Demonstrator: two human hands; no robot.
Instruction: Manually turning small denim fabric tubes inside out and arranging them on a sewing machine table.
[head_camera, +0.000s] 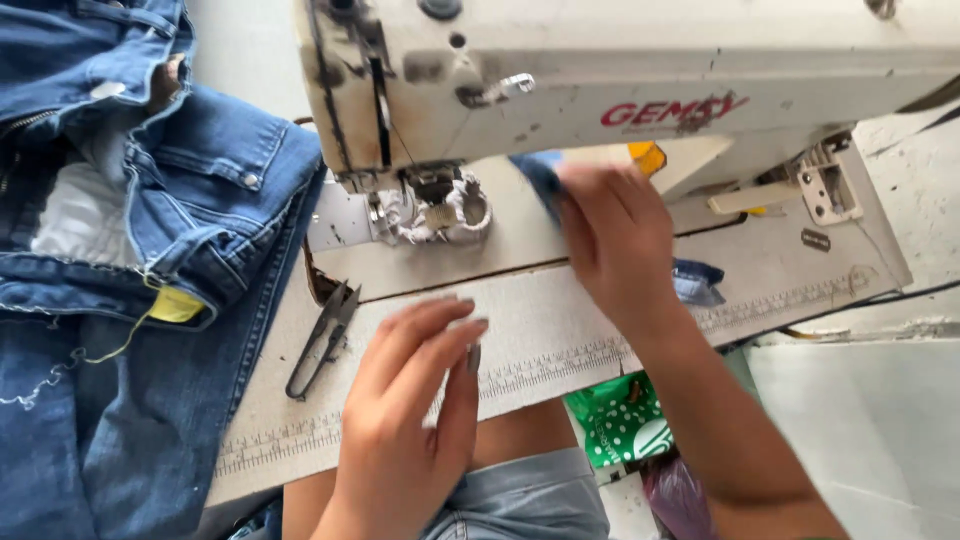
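two bare hands over the pale sewing table (560, 330): left hand (405, 420) open, fingers flat on the near edge beside black metal thread snips (322, 335). farther in, right hand (615, 245) pinches a small blue denim scrap (540, 180) under the cream sewing machine (620, 75); folded blue jeans (150, 250) lie left.

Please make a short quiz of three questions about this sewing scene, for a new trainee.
1. True or false: the thread snips lie on the table, left of the left hand.
2. What does the right hand touch? A) blue denim piece B) the snips C) the jeans pile
3. Which hand is nearer the sewing machine?

Key: 1. true. 2. A. 3. the right hand.
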